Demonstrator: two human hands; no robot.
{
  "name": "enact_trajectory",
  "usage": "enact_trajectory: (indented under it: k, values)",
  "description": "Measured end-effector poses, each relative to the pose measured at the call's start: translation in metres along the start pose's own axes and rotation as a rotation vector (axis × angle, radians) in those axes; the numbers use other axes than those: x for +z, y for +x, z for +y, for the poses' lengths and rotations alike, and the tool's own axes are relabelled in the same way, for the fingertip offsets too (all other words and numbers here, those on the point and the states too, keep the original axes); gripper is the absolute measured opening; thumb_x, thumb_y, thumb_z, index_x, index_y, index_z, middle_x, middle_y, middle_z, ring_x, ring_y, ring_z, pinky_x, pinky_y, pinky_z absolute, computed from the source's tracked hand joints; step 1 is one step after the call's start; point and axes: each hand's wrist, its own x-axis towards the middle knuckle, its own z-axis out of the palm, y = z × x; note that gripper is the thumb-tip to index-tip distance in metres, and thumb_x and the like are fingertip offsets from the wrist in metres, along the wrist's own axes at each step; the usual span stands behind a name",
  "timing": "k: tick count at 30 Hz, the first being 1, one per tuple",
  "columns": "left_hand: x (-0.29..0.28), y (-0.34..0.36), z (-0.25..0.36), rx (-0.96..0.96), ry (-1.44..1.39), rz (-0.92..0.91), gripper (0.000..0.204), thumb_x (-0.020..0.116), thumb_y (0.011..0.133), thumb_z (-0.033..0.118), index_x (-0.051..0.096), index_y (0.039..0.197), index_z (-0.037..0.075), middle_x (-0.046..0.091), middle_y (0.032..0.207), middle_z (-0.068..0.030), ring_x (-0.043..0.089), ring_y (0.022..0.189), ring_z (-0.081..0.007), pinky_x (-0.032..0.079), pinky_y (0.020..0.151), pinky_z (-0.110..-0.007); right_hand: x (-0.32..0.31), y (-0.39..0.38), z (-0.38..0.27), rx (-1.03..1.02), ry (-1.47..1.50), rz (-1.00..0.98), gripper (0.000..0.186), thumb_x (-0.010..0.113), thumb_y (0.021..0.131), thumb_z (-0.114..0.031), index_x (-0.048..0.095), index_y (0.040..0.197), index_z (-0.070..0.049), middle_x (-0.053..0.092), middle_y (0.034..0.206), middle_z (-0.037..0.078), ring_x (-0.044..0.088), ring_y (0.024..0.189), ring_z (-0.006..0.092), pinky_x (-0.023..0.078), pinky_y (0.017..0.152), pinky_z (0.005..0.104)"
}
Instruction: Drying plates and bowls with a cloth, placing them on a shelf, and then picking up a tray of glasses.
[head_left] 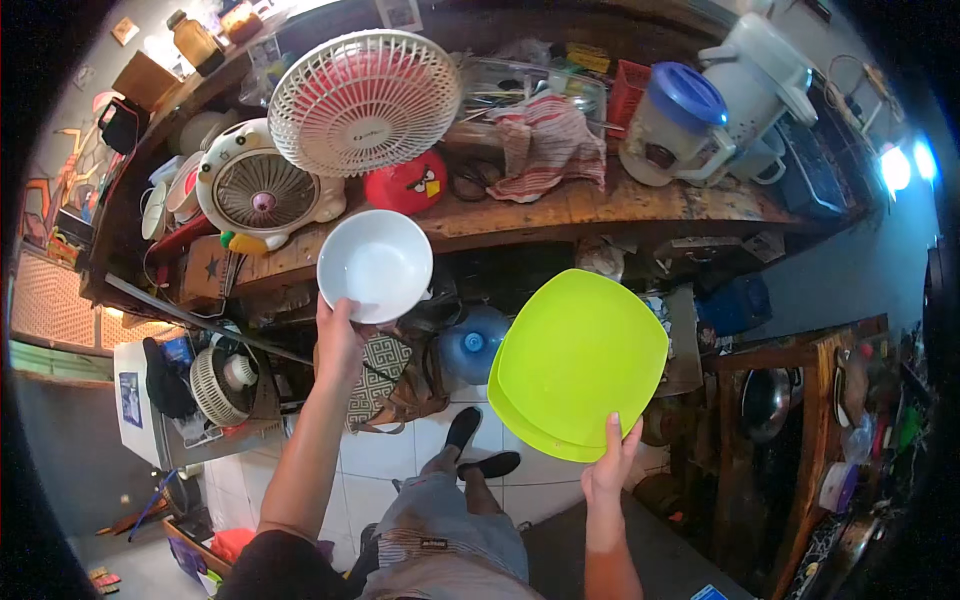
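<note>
My left hand [341, 340] is closed on the near rim of a white bowl [385, 265], thumb over the edge, its hollow tipped toward me. In my right hand [612, 462] are lime-green square plates [585, 350] with rounded corners, at least two, one showing behind the other. The thumb lies on top of them while the other fingers are mostly hidden underneath. Bowl and plates are held apart, in the air in front of the wooden shelf [520, 212].
On the shelf stand a red-and-white fan [365, 105], an animal-shaped fan [262, 190], a striped cloth [550, 150] and a blue-lidded pitcher [680, 120]. Below are a blue water bottle [470, 345] and a patterned bag [378, 375]. A wooden rack [815, 440] stands at right.
</note>
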Motion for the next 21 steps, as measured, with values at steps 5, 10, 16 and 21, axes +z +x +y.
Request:
enact_trajectory:
  k: [5, 10, 16, 21]
  values:
    - [0.015, 0.018, 0.026, 0.031, 0.05, -0.023, 0.057, 0.043, 0.086, 0.006, 0.032, 0.142, 0.007, 0.053, 0.125, -0.0154, 0.063, 0.105, -0.03, 0.061, 0.077, -0.041, 0.034, 0.018, -0.001, -0.009, -0.039, 0.118, 0.033, 0.053, 0.101, -0.017, 0.043, 0.131, -0.007, 0.054, 0.121, 0.004, 0.054, 0.11, 0.0149, 0.044, 0.095, 0.032]
    - [0.009, 0.006, -0.002, -0.087, -0.009, -0.008, 0.056, 0.047, 0.083, 0.008, 0.039, 0.139, 0.006, 0.054, 0.125, -0.0129, 0.062, 0.106, -0.0248, 0.059, 0.08, -0.039, 0.028, 0.023, 0.011, 0.026, -0.02, 0.174, 0.031, 0.053, 0.1, -0.015, 0.045, 0.13, -0.006, 0.056, 0.121, 0.005, 0.054, 0.109, 0.0141, 0.044, 0.092, 0.0311]
    - [0.018, 0.006, -0.064, -0.261, 0.077, 0.043, 0.058, 0.051, 0.085, 0.007, 0.039, 0.141, 0.007, 0.056, 0.123, -0.011, 0.061, 0.108, -0.0229, 0.052, 0.093, -0.036, -0.019, 0.045, 0.01, 0.022, -0.097, 0.189, 0.033, 0.054, 0.1, -0.015, 0.045, 0.131, -0.007, 0.055, 0.121, 0.004, 0.054, 0.109, 0.0141, 0.044, 0.093, 0.0312]
    - [-0.002, -0.02, -0.137, -0.321, -0.005, 0.161, 0.054, 0.05, 0.086, 0.005, 0.037, 0.139, 0.009, 0.055, 0.123, -0.0122, 0.061, 0.107, -0.0254, 0.058, 0.082, -0.041, -0.037, 0.085, 0.04, 0.127, -0.24, 0.043, 0.037, 0.054, 0.101, -0.016, 0.043, 0.134, -0.007, 0.056, 0.121, 0.003, 0.054, 0.109, 0.0131, 0.044, 0.094, 0.0299]
